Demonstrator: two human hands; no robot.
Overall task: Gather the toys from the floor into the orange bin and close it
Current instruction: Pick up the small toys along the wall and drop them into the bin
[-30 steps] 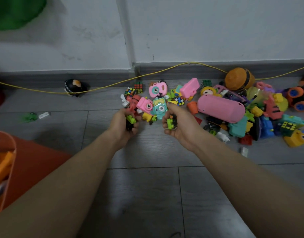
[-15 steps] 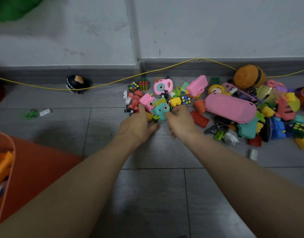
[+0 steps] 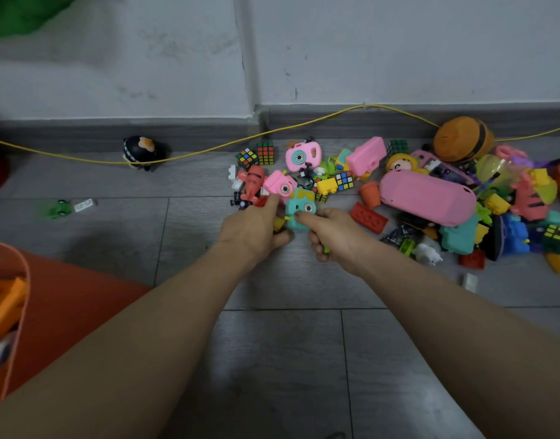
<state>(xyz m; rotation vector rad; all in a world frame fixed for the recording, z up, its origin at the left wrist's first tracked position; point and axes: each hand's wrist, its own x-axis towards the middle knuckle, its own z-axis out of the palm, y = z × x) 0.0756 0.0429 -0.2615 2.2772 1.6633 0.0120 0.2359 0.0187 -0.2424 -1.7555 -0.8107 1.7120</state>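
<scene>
Scooping small toys at the near edge of a floor pile

Reaching forward from the bottom of the frame, both forearms bare, toward the near left end of a heap of toys (image 3: 399, 198) spread across the grey floor at centre and right. Left hand (image 3: 251, 231) at centre, back up, fingers curled down round small pieces, a yellow bit showing beneath, one fingertip touching a pink toy camera (image 3: 280, 185). Right hand (image 3: 335, 234) just beside it, fingers curled, a green piece poking out below the palm, forefinger and thumb pinching a teal toy camera (image 3: 300, 210). Orange bin (image 3: 17, 299) at the lower left edge, partly cut off, lid not on, orange and white pieces already inside, well apart from the pile.

Judged best done by closing both fists snugly before lifting, since each looks already loaded and loose bits could spill; better to carry low toward the lower left than to grab more.

Around: a red block (image 3: 369, 217) just right of the right hand, a long pink case (image 3: 427, 198) behind it, puzzle cubes (image 3: 256, 155) near the skirting. Farther strays left of centre: a black round toy (image 3: 142, 152) against the wall, a small green piece (image 3: 60, 209) on the tiles. Yellow cable (image 3: 193, 155) running along the wall behind the pile, a likely snag when clearing the back row. Much of the heap still to gather.
</scene>
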